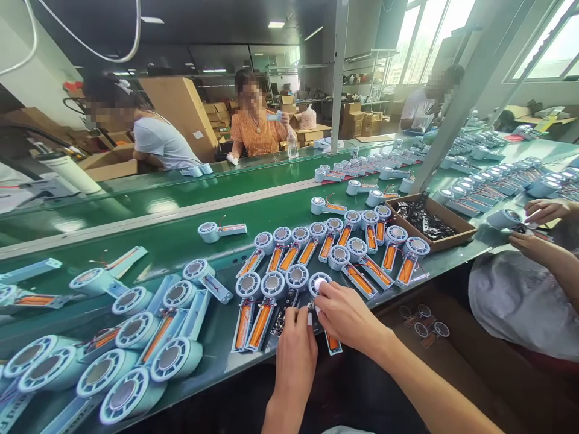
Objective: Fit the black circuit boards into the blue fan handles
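Evidently R fingers [326, 290] at unit [313, 281], txt [254, 263] blurry

**Stacked cartons [355, 123] and bright windows [434, 36] frame the room**

Across the green tabletop [176, 238], a person in an orange top [257, 134] sits facing this way, a clear bottle [292, 146] just beside them. Farther left, a person in a white top [165, 141] leans forward, with a tall cardboard box [183, 114] behind. A filled, pinkish bag [308, 119] rests beyond the bottle. A pale upright post [339, 72] rises near the middle, and a slanted pillar [461, 99] stands to its right, close to another person in white [414, 107]. Grey clothing [511, 301] of a neighbour shows at the right. Overhead hang a looped white cable [137, 27] and a ceiling light [276, 25].
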A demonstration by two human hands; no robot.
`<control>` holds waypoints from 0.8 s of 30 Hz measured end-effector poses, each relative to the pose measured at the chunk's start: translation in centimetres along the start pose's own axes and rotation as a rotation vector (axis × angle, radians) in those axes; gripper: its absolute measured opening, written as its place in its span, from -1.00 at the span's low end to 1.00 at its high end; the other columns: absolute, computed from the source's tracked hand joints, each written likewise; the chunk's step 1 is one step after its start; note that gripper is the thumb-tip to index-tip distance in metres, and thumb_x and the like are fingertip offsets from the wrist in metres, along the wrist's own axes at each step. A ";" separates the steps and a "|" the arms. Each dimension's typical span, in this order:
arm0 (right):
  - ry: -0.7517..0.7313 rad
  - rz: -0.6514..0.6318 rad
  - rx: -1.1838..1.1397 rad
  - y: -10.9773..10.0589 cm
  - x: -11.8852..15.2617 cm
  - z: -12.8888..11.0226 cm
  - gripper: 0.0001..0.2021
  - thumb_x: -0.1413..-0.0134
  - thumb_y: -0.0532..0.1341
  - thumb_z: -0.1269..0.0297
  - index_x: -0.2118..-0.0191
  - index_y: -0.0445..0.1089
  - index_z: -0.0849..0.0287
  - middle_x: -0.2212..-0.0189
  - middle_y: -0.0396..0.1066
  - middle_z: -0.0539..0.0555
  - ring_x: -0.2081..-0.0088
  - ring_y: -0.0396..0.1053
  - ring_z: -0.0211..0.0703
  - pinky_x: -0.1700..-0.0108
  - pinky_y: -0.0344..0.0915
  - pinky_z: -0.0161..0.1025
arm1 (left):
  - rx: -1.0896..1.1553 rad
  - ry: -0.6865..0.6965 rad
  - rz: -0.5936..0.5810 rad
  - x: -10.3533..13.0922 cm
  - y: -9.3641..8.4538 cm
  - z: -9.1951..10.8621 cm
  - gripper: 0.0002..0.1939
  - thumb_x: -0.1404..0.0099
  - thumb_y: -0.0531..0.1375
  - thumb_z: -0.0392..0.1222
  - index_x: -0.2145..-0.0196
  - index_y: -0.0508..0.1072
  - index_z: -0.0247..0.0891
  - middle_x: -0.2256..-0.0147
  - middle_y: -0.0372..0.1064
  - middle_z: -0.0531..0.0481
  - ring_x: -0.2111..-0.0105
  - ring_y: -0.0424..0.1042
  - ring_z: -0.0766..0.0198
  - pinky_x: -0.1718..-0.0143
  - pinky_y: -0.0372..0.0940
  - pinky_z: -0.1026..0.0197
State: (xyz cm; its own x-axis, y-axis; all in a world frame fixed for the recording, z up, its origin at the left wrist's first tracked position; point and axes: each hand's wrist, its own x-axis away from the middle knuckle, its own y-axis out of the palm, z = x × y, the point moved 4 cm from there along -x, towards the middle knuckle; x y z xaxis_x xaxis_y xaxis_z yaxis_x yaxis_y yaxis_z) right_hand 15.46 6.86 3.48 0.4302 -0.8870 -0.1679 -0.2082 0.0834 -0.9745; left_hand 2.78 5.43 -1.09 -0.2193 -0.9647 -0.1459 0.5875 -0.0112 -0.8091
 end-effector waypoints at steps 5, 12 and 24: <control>-0.022 -0.032 -0.004 0.0 0.0 0.5 -0.84 -0.25 0.13 0.48 0.33 0.40 0.17 0.25 0.40 0.09 0.21 0.38 -0.12 0.27 0.21 -0.21 | -0.057 0.061 -0.119 -0.4 -1.1 -0.1 -0.62 -0.37 -0.07 -0.47 0.01 0.42 -0.26 0.12 0.38 -0.17 0.29 0.55 0.06 0.36 0.34 0.13; -0.062 -0.076 0.006 -0.1 0.0 0.6 -0.86 -0.21 0.14 0.51 0.33 0.41 0.20 0.23 0.39 0.12 0.24 0.37 -0.10 0.32 0.15 -0.20 | 0.010 0.126 -0.232 -1.0 -2.3 0.5 -0.61 -0.36 -0.07 -0.52 0.08 0.45 -0.23 0.10 0.43 -0.12 0.16 0.52 0.09 0.19 0.36 0.14; -0.071 -0.117 -0.012 -0.5 0.1 1.2 -0.83 -0.26 0.09 0.48 0.32 0.39 0.18 0.24 0.38 0.08 0.23 0.36 -0.15 0.29 0.13 -0.22 | 0.064 0.065 -0.189 -1.0 -1.5 0.4 -0.60 -0.36 -0.09 -0.51 0.06 0.44 -0.24 0.14 0.47 -0.16 0.10 0.49 0.00 0.11 0.34 0.02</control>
State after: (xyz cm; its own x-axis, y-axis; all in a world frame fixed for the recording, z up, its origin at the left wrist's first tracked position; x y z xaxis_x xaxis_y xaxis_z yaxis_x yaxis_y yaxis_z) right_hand 16.68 7.24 3.79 0.5131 -0.8560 -0.0636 -0.1632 -0.0246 -0.9863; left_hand 2.45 6.25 0.50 -0.3787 -0.9249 -0.0331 0.5791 -0.2089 -0.7881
